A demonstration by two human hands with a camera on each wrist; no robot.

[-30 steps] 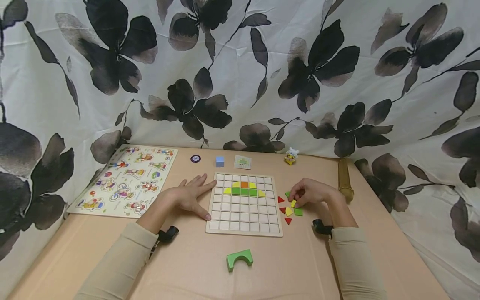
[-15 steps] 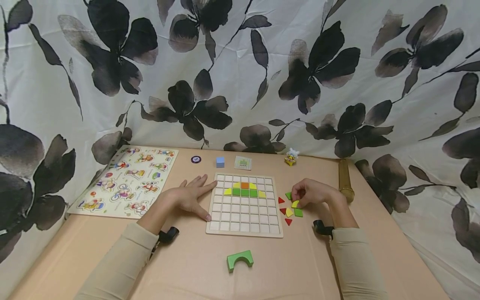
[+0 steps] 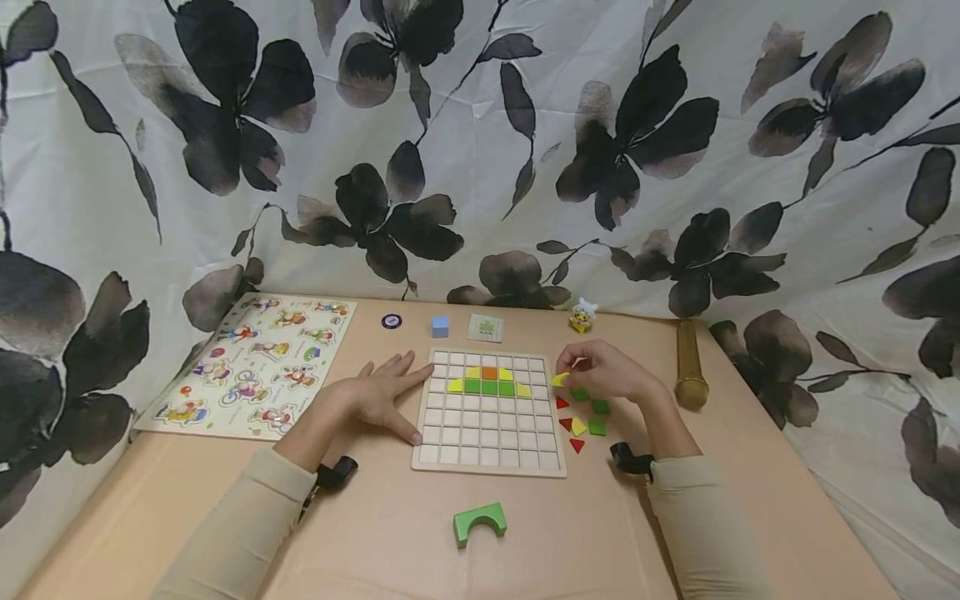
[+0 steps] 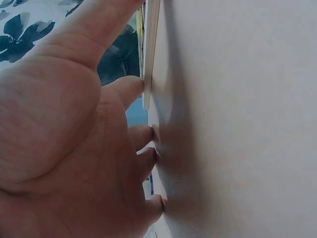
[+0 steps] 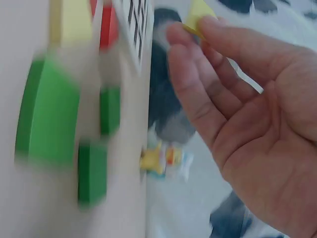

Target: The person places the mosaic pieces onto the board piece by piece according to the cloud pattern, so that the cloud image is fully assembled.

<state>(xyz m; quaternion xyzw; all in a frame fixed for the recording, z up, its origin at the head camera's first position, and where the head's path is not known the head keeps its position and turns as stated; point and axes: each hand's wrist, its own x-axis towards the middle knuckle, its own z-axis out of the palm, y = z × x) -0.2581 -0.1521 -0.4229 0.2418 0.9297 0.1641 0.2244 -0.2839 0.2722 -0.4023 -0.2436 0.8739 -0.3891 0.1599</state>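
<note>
My right hand (image 3: 609, 372) pinches a small yellow tile (image 5: 198, 16) between thumb and fingertips, raised just off the right edge of the white grid board (image 3: 472, 427). On the board's upper rows lie an orange square (image 3: 489, 372), green squares (image 3: 489, 387) and yellow corner tiles (image 3: 454, 385). Spread fingers of my left hand (image 3: 378, 396) rest at the board's left side, with index finger and thumb at its edge; the left wrist view shows the other fingertips on the table. Below my right hand lie loose green tiles (image 3: 597, 427), red triangles (image 3: 577, 446) and a yellow tile (image 3: 577, 426).
An illustrated sheet (image 3: 255, 367) lies at the left. Along the back are a dark disc (image 3: 392, 321), a blue cube (image 3: 440, 326), a small pattern card (image 3: 486, 327) and a toy figure (image 3: 582, 316). A brown cylinder (image 3: 691, 367) lies right; a green arch block (image 3: 479, 523) sits in front.
My right hand has lifted a yellow tile from the loose pieces and carried it left and back toward the board, uncovering another green tile. The left hand stays still.
</note>
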